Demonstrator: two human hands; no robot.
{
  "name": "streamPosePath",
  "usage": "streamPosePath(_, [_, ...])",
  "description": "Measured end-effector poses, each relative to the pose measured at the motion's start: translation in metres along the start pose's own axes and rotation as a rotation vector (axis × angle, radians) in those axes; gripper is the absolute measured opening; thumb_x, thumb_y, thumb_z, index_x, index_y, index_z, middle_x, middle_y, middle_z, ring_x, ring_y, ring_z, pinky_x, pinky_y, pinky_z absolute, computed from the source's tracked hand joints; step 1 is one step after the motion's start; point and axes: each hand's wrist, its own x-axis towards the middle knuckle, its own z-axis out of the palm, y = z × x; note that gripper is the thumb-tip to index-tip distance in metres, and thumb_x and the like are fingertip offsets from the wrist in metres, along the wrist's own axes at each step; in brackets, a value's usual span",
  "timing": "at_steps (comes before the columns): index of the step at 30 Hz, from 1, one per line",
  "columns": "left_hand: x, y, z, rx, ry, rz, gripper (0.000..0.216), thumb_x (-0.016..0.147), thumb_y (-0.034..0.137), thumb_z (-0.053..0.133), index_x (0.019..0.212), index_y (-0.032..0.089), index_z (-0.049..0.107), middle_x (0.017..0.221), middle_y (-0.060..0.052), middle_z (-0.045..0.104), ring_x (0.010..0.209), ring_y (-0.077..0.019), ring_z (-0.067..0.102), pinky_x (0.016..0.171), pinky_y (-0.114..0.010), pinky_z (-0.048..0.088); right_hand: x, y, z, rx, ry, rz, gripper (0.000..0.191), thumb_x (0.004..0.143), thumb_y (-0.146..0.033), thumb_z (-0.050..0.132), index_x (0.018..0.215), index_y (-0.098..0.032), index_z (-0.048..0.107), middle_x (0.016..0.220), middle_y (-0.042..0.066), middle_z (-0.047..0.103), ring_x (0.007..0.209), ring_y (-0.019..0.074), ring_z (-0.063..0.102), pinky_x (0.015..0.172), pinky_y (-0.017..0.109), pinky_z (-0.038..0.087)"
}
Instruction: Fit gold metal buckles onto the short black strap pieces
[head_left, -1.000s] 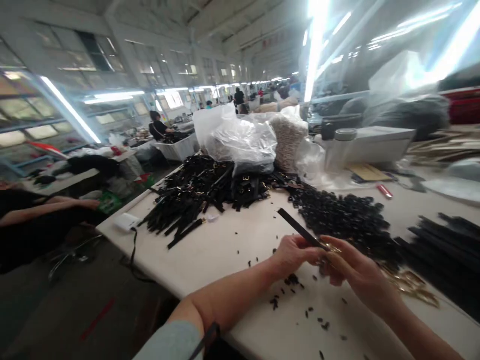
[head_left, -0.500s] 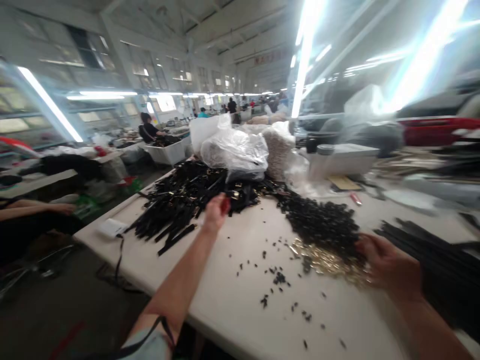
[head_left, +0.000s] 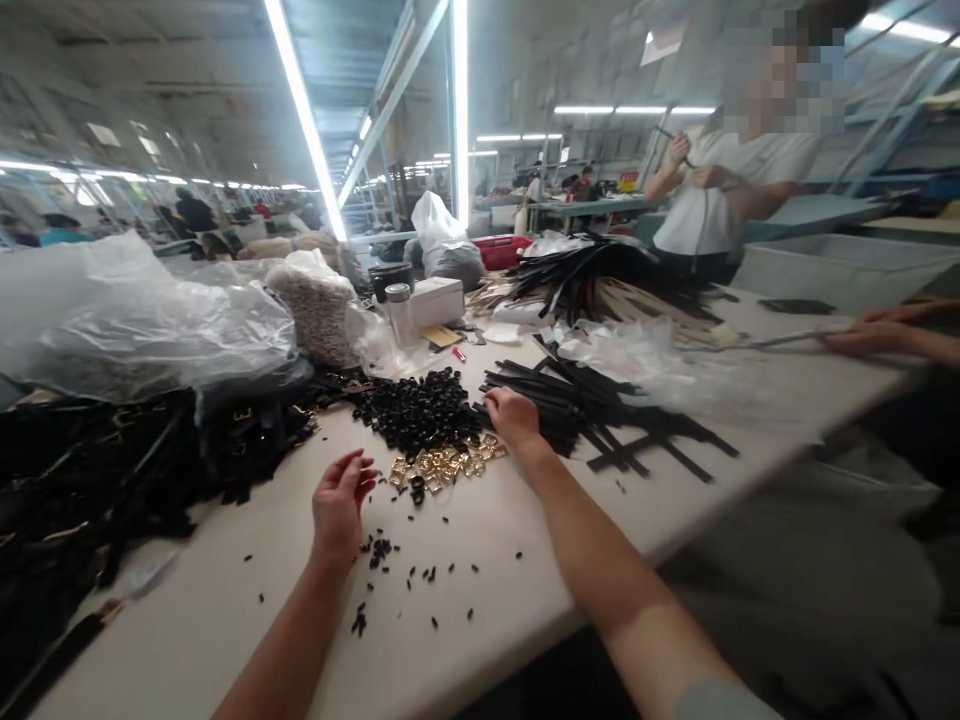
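My left hand (head_left: 341, 505) hovers over the near side of the table, its fingers loosely bent and apart, with nothing visible in them. Just beyond it are gold buckles (head_left: 442, 464) and a heap of small black loops (head_left: 420, 408). My right hand (head_left: 514, 415) is at the left ends of the black straps (head_left: 555, 405); its fingers are closed, and whatever they grip is too small or hidden to make out. Tiny black pieces (head_left: 380, 550) lie scattered near my left wrist.
A dark pile of straps with buckles (head_left: 157, 450) covers the table's left side, with clear plastic bags (head_left: 180, 310) behind. A jar (head_left: 397, 305) and white box (head_left: 436, 300) stand at the back. Another person's hands (head_left: 874, 332) hold a strip at right; a person in white (head_left: 720, 190) stands beyond.
The view has swung right. My left hand has moved from the strap pile, leaving the red thing there, to beside the buckles. My right hand has moved from the loops' edge to the straps.
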Motion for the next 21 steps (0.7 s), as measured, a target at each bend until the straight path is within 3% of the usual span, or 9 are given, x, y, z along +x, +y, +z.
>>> streamPosePath(6, [-0.004, -0.014, 0.0, 0.259, -0.044, 0.191, 0.033, 0.072, 0.036, 0.071, 0.097, 0.015, 0.068, 0.077, -0.004, 0.069, 0.06, -0.0132, 0.062, 0.059, -0.025, 0.049, 0.006, 0.009, -0.003, -0.1, -0.192, 0.086, 0.029, 0.078, -0.041, 0.064, 0.098, -0.021, 0.071, 0.104, 0.009, 0.068, 0.095, 0.0218, 0.063, 0.077, 0.028, 0.045])
streamPosePath(12, [-0.005, -0.017, 0.001, 0.333, -0.112, 0.24, 0.028, 0.073, 0.035, 0.07, 0.095, 0.017, 0.069, 0.076, -0.004, 0.069, 0.06, -0.0145, 0.062, 0.06, -0.027, 0.051, 0.004, 0.006, 0.002, -0.12, -0.198, 0.085, 0.022, 0.079, -0.032, 0.064, 0.095, -0.02, 0.072, 0.102, 0.01, 0.067, 0.096, 0.0211, 0.061, 0.082, 0.029, 0.043])
streamPosePath(17, [-0.012, -0.018, 0.008, 0.34, -0.168, 0.25, 0.026, 0.071, 0.034, 0.071, 0.092, 0.017, 0.07, 0.073, -0.004, 0.069, 0.06, -0.016, 0.063, 0.061, -0.028, 0.053, 0.0, 0.0, 0.006, -0.147, -0.179, 0.024, 0.027, 0.078, -0.038, 0.066, 0.096, -0.019, 0.07, 0.104, 0.011, 0.064, 0.097, 0.0231, 0.06, 0.083, 0.032, 0.042])
streamPosePath(21, [-0.011, -0.017, 0.009, 0.322, -0.181, 0.245, 0.025, 0.071, 0.033, 0.072, 0.09, 0.017, 0.07, 0.073, -0.005, 0.07, 0.059, -0.0153, 0.062, 0.059, -0.027, 0.052, -0.001, -0.002, 0.013, -0.157, -0.129, -0.002, 0.019, 0.081, -0.028, 0.061, 0.094, -0.017, 0.069, 0.102, 0.012, 0.064, 0.095, 0.0232, 0.06, 0.08, 0.031, 0.042])
